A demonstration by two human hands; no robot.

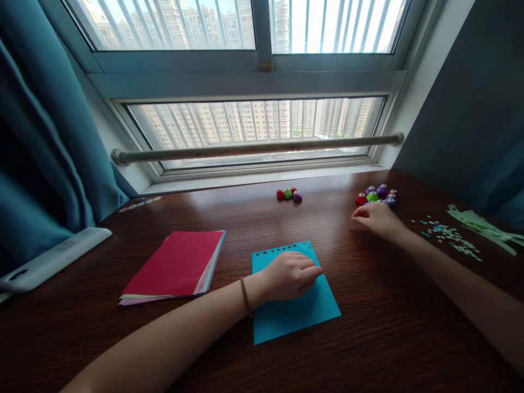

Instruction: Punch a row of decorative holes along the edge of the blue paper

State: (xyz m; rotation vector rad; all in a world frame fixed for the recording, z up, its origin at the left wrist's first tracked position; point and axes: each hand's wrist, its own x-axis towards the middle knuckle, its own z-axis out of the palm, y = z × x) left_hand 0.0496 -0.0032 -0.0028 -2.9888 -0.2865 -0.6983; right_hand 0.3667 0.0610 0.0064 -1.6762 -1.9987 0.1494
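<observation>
A sheet of blue paper [286, 322] lies on the table before me, a row of small holes along its far edge. My left hand [292, 275] rests on this sheet with its fingers curled in; whatever may be inside them is hidden. To the right, my right hand [379, 219] is at the near side of a cluster of small craft punches [371, 196] in red, green and purple. Its fingers are drawn together at the tips, and nothing shows between them. The hand covers part of the cluster.
Several more punches [287, 194] stand near the window side. A stack of coloured paper [176, 265], red on top, lies left. Paper confetti [454, 237] and pale green strips [485, 226] lie far right. A white device [61, 256] sits by the curtain [53, 125].
</observation>
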